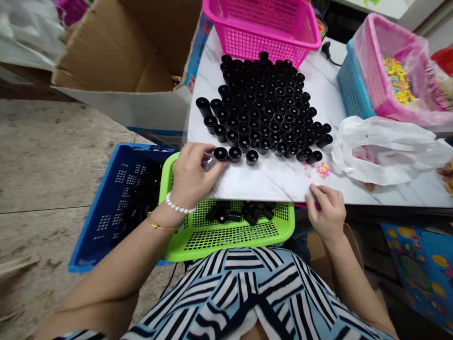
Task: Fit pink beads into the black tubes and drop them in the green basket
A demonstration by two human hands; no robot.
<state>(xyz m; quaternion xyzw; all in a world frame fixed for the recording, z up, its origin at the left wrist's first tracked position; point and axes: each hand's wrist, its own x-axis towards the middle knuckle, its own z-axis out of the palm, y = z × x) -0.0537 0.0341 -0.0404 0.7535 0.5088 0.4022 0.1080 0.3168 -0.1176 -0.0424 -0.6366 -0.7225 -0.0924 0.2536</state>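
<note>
Many small black cylinders, each with a round recessed top, stand upright in a dense group (262,118) on the white marbled table. At the group's near left corner, my left hand (194,172) has thumb and fingers closed around a black cylinder (220,153). Two more cylinders stand just to its right, the farther one (252,157) a little apart. My right hand (327,208) is at the table's front edge, thumb and index finger close together; anything between them is too small to make out. Just beyond it lies a small pile of pink and yellow bits (323,170).
Below the table edge sits a green basket (230,243) with several black cylinders inside. A blue crate (102,208), an open cardboard box (116,104), a magenta basket (262,40), a white plastic bag (392,151) and a pink basket (382,89) of colourful bits surround the table.
</note>
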